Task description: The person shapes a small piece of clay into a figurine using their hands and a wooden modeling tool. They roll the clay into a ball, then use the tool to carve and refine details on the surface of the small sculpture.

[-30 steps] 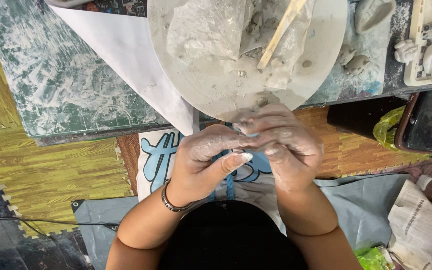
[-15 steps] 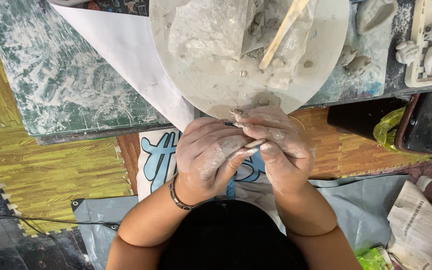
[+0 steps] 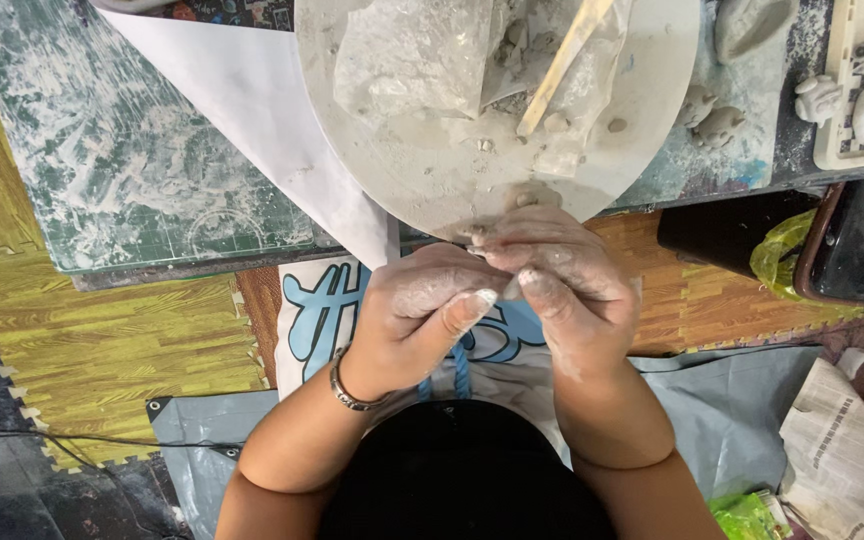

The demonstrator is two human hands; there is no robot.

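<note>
Two clay-dusted hands, left hand [image 3: 422, 315] and right hand [image 3: 557, 290], pressed together beneath the round grey clay-smeared board [image 3: 652, 120].
Fingers have closed tighter since earlier; any pinched clay is hidden.

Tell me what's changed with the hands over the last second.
Little. The left hand and right hand stay pressed together at the round board's near edge, working something small between the fingers; the left thumb now lies straighter across. Board, clay lump and wooden stick stayed put.

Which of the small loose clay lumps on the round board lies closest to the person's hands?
The lump at the round board's near edge, just above the right hand; the other lumps sit farther up, beside the wooden stick.
</note>
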